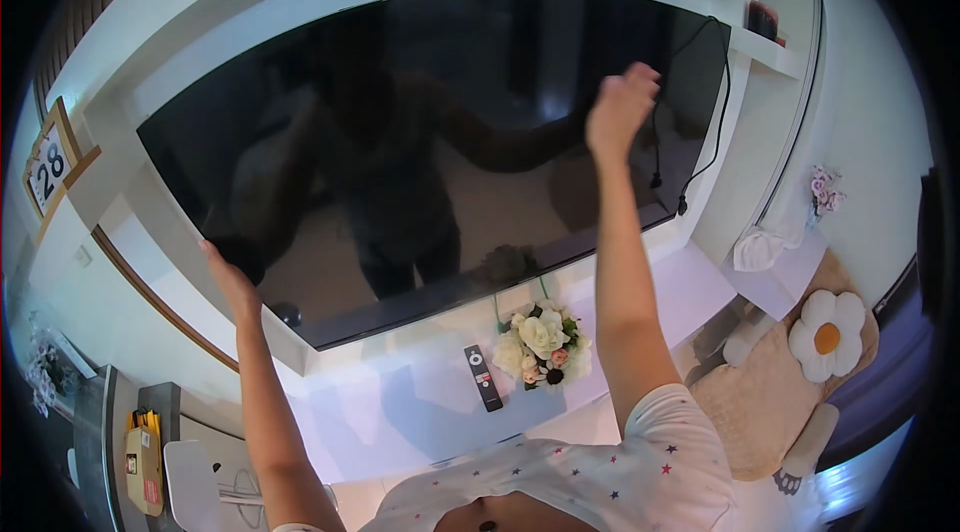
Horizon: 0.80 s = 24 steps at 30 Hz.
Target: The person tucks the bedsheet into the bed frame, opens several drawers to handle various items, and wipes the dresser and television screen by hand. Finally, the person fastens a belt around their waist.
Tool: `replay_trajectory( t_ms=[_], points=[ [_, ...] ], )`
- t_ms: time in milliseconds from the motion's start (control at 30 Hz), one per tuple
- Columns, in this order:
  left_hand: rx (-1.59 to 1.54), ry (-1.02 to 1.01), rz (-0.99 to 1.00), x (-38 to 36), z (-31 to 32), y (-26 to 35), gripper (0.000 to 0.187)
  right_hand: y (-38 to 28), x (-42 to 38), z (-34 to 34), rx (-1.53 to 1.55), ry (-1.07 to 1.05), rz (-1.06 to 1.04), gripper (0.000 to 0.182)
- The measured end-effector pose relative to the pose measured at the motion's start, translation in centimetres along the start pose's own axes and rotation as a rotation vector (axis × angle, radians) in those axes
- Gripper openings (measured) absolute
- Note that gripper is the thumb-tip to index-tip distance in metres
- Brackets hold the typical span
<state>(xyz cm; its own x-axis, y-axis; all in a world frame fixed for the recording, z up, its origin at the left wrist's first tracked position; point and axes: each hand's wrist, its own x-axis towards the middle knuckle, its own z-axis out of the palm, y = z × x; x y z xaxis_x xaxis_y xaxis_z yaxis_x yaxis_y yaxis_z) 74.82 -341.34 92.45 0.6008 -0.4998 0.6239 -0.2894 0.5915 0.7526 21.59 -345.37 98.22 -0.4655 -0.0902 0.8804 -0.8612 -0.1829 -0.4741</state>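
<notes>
A large dark television point(470, 222) fills the middle of the view, set in a white wall frame. My left hand point(232, 282) is at its lower left edge, fingers stretched out along the side. In front of the right part of the screen, my right hand point(624, 112) is raised, its fingers bent and somewhat blurred; whether it touches the screen or holds anything is unclear. A black cable point(727, 112) hangs over the television's upper right corner, its ends dangling near the right edge.
Below the screen, a white shelf point(400, 422) bears a black remote point(482, 378) and a flower bouquet point(543, 342). A calendar point(50, 164) stands at far left. A flower-shaped cushion point(827, 336) rests on a beige seat point(750, 412) at right.
</notes>
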Motion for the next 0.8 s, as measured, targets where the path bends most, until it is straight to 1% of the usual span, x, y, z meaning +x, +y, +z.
replay_trajectory(
  t_ms=[33,67,133,167,200,267,300,333,400,433,467,500,533,567,600,633,667,700,733,767,800],
  points=[
    [0.0,-0.004,0.005,-0.1,0.3,0.0,0.075,2.5,1.4,0.0,0.016,0.017,0.188,0.064],
    [0.003,-0.007,0.01,-0.1,0.3,0.0,0.074,3.4,2.4,0.0,0.036,0.048,0.3,0.066],
    [-0.029,-0.029,-0.002,0.0,0.2,0.2,0.074,0.4,3.7,0.0,0.016,0.07,0.32,0.066],
    [-0.061,-0.049,-0.021,0.0,0.2,0.2,0.074,-2.2,3.7,0.5,-0.008,0.067,0.197,0.065],
    [-0.089,-0.073,-0.044,0.0,0.0,0.2,0.075,-6.7,2.8,1.0,-0.036,0.061,0.077,0.065],
    [-0.075,-0.073,-0.04,0.1,-0.1,0.0,0.072,-15.9,-0.3,2.3,-0.136,0.184,-0.374,0.066],
    [-0.069,-0.078,-0.036,0.2,0.0,-0.1,0.072,-20.9,-2.3,2.0,-0.044,0.126,-0.537,0.069],
    [-0.077,-0.08,-0.02,0.3,0.0,0.0,0.071,-25.2,-4.5,1.5,0.203,-0.102,-0.625,0.074],
    [-0.092,-0.087,0.009,0.3,0.1,-0.1,0.073,-31.0,-8.4,2.3,0.4,-0.382,-0.878,0.073],
    [-0.105,-0.099,0.013,0.3,0.1,-0.1,0.073,-31.9,-10.9,4.9,0.66,-0.306,-1.006,0.071],
    [-0.118,-0.109,0.018,0.3,0.1,-0.2,0.073,-33.0,-12.1,5.1,0.586,-0.261,-1.066,0.069],
    [-0.131,-0.115,0.021,0.4,0.0,-0.3,0.074,-32.8,-11.4,5.0,0.518,-0.243,-1.058,0.067],
    [-0.06,-0.127,0.029,0.2,-0.1,-0.1,0.074,-32.3,-9.9,4.6,0.453,-0.23,-1.052,0.065],
    [0.011,-0.133,0.033,-0.1,-0.3,0.3,0.074,-31.1,-7.7,3.5,0.309,-0.146,-0.978,0.061],
    [0.081,-0.13,0.038,0.0,-0.7,0.5,0.074,-29.6,-5.5,2.4,0.227,-0.065,-0.89,0.059],
    [0.082,-0.126,0.002,0.4,-0.6,-0.4,0.073,-27.7,-3.7,2.0,0.057,0.045,-0.756,0.059],
    [0.02,-0.116,0.057,1.3,-0.3,-3.2,0.071,-25.0,-1.7,3.0,-0.031,0.166,-0.625,0.057],
    [-0.038,-0.137,0.049,1.2,-0.3,-2.1,0.07,-22.7,-0.2,3.4,-0.216,0.202,-0.486,0.063],
    [-0.09,-0.166,0.039,0.6,-0.2,-0.7,0.069,-21.1,0.7,4.5,-0.018,0.292,-0.307,0.068],
    [-0.097,-0.171,0.002,0.4,-0.3,-0.2,0.069,-21.4,1.0,4.5,0.081,0.326,-0.244,0.068],
    [-0.104,-0.184,-0.034,0.2,-0.4,0.2,0.068,-22.9,0.4,4.7,0.039,0.28,-0.327,0.068]
  ],
)
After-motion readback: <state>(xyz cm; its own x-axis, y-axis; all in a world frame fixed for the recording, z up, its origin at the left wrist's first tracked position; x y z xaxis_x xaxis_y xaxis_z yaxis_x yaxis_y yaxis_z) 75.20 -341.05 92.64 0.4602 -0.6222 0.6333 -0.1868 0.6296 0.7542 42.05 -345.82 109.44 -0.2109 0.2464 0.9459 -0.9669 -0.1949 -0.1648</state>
